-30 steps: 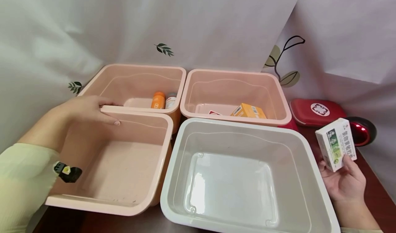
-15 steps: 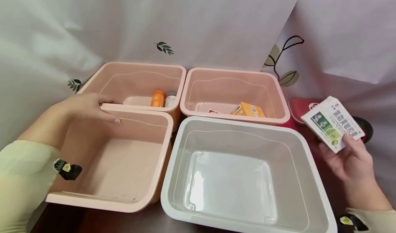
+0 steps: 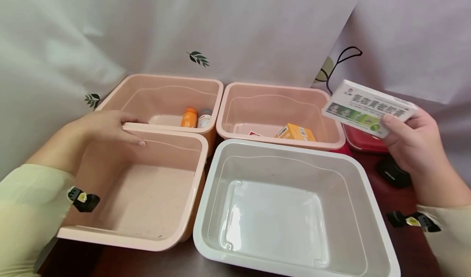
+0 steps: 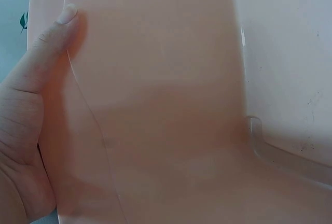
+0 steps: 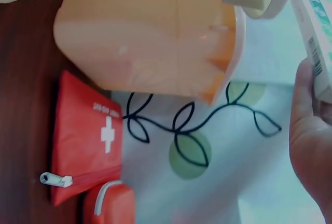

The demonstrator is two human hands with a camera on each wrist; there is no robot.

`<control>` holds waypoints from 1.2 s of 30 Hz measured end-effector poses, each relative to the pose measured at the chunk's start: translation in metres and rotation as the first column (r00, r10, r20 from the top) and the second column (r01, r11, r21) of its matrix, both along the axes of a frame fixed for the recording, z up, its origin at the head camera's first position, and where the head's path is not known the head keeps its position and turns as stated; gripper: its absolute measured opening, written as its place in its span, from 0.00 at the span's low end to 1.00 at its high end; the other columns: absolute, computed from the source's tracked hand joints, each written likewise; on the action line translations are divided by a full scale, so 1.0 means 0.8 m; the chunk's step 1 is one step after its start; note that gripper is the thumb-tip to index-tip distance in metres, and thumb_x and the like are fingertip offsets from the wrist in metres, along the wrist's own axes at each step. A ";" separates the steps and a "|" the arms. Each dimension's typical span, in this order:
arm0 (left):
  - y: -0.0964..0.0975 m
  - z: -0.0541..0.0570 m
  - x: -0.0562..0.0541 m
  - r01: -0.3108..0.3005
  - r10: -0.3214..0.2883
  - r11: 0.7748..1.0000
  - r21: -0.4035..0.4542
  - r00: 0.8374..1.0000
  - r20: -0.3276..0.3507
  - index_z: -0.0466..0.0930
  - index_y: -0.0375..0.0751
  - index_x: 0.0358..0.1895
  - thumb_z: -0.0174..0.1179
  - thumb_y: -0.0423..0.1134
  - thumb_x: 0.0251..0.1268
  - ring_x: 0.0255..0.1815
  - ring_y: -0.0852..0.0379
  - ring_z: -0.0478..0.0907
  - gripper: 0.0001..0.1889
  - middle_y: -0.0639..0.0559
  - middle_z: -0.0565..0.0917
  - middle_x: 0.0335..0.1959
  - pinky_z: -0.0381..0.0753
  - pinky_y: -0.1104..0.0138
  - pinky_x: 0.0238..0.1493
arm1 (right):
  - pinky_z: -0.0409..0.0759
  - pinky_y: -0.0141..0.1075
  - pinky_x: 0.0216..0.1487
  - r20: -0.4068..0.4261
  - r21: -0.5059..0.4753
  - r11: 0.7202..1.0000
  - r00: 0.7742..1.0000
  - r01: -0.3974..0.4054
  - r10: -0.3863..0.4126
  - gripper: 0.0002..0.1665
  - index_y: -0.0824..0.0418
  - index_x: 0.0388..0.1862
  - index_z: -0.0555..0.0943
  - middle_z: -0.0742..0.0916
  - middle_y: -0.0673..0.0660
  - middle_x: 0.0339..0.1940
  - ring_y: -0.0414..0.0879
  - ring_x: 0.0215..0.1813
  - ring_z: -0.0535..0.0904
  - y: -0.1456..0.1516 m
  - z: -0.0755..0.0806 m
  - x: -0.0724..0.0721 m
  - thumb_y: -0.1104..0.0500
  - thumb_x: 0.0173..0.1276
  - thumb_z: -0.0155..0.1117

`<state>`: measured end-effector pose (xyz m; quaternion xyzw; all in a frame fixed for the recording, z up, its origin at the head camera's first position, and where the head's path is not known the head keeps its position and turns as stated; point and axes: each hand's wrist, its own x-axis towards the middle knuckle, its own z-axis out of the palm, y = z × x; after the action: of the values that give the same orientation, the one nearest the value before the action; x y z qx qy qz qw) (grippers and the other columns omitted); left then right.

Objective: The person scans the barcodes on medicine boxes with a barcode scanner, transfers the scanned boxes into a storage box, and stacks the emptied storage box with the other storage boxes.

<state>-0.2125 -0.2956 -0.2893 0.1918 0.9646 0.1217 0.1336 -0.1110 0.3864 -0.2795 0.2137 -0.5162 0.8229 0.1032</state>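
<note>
My right hand (image 3: 417, 146) holds a white and green medicine box (image 3: 368, 109) in the air at the right, thumb across its printed front. In the right wrist view, the box (image 5: 319, 58) shows at the right edge with a barcode on its side. My left hand (image 3: 110, 127) grips the back rim of the near-left pink bin (image 3: 154, 199), its thumb inside that bin and its fingers over the rim. The left wrist view shows the thumb (image 4: 65, 22) against the bin's inner wall. A grey-white bin (image 3: 272, 224) stands front centre, below and left of the box.
The back-left pink bin (image 3: 173, 88) holds an orange bottle (image 3: 189, 117) and a grey-capped bottle (image 3: 204, 118). In the back-right pink bin (image 3: 272, 103) lies a yellow box (image 3: 296, 132). A red first-aid pouch (image 5: 88, 136) and a black object (image 3: 393, 172) lie at the right.
My right hand has lifted the medicine box up and to the left and turned it so its long side lies nearly level. My left hand stays on the rim.
</note>
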 end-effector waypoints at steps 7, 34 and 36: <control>-0.001 -0.001 -0.001 0.003 -0.003 1.000 -0.001 1.000 0.009 0.82 0.40 0.69 0.80 0.59 0.58 0.52 0.48 0.81 0.39 0.47 0.87 0.52 0.77 0.47 0.54 | 0.84 0.27 0.45 0.082 0.456 0.862 0.954 0.221 -0.288 0.20 0.64 0.66 0.84 0.90 0.53 0.56 0.44 0.50 0.86 -0.031 0.015 -0.025 0.69 0.77 0.65; 0.011 -0.001 -0.009 0.019 -0.019 1.000 0.000 1.000 -0.013 0.82 0.41 0.69 0.80 0.59 0.56 0.54 0.46 0.81 0.40 0.46 0.88 0.54 0.76 0.46 0.56 | 0.57 0.77 0.71 0.141 0.945 0.326 0.893 0.007 -0.428 0.58 0.46 0.92 0.40 0.54 0.60 0.89 0.66 0.86 0.49 -0.066 0.019 -0.046 0.33 0.78 0.61; 0.010 -0.002 -0.011 0.024 -0.024 1.000 0.003 1.000 -0.010 0.83 0.41 0.68 0.80 0.59 0.56 0.54 0.46 0.81 0.39 0.45 0.88 0.54 0.76 0.46 0.56 | 0.57 0.77 0.71 0.137 0.942 0.335 0.901 0.009 -0.411 0.56 0.46 0.92 0.41 0.54 0.60 0.89 0.66 0.87 0.49 -0.063 0.019 -0.041 0.34 0.79 0.60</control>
<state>-0.2210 -0.2876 -0.2908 0.2043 0.9627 0.1205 0.1299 -0.1442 0.3361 -0.2643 0.0131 -0.9201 0.3908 -0.0217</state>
